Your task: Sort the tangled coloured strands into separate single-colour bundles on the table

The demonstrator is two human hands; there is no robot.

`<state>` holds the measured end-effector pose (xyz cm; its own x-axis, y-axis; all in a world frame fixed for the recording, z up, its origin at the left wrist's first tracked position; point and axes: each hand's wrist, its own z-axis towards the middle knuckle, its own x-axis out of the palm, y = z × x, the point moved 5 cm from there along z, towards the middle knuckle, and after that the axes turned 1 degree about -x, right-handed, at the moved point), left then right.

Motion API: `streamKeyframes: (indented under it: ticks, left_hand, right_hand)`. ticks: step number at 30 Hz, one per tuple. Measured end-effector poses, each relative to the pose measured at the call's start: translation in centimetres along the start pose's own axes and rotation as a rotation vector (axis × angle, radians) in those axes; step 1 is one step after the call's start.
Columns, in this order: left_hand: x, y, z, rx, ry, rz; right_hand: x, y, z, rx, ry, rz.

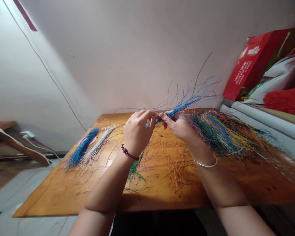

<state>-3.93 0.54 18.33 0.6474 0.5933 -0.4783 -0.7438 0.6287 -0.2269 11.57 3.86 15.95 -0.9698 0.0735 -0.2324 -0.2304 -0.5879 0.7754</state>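
My left hand (137, 131) and my right hand (179, 126) meet above the wooden table (64, 186), both pinching a small bundle of thin blue wires (186, 101) that fans out up and to the right. The left wrist wears a dark red bead bracelet, the right a silver bangle. A tangled heap of mixed coloured wires (226, 134) lies just right of my right hand. A sorted blue bunch (82, 147) and a white bunch (98, 147) lie at the table's left. A green bunch (135, 170) lies under my left forearm, and loose orange strands (174, 164) between my arms.
A red printed box (253, 65), a grey-white cloth (277, 78) and a red fuzzy item (287, 100) rest on a ledge at the right. White cables (27, 144) and a low wooden piece lie on the floor at the left. A plain wall stands behind the table.
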Motion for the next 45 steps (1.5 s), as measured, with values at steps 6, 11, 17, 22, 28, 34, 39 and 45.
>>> streamKeyframes:
  ticks: [6,11,17,22,28,34,39,45]
  left_hand:
    - [0.0,-0.1,0.0,0.043,0.031,0.108]
    - [-0.2,-0.1,0.0,0.08,0.036,0.128]
    - [-0.9,1.1,0.2,-0.022,0.082,0.102]
    - [-0.2,3.8,0.1,-0.177,0.139,0.113]
    - [0.5,6.4,0.5,-0.207,0.053,0.146]
    - [1.5,4.1,1.0,-0.133,0.328,-0.427]
    - [1.2,2.5,0.9,-0.123,0.431,-0.567]
    - [1.2,2.3,0.8,-0.102,0.489,-0.508]
  right_hand:
    - [-0.1,-0.1,0.0,0.033,-0.04,-0.022]
    - [0.0,-0.5,0.1,0.048,-0.051,0.008]
    - [-0.8,-1.2,0.5,0.024,-0.038,0.063]
    - [-1.9,-0.4,0.5,-0.05,0.175,0.017]
    - [-2.7,0.5,0.0,-0.081,0.403,-0.037]
    - [-2.5,0.5,-0.3,-0.093,0.525,-0.082]
    - [-2.4,0.3,-0.4,-0.112,0.561,-0.097]
    - [-2.7,0.3,-0.4,-0.135,0.566,-0.135]
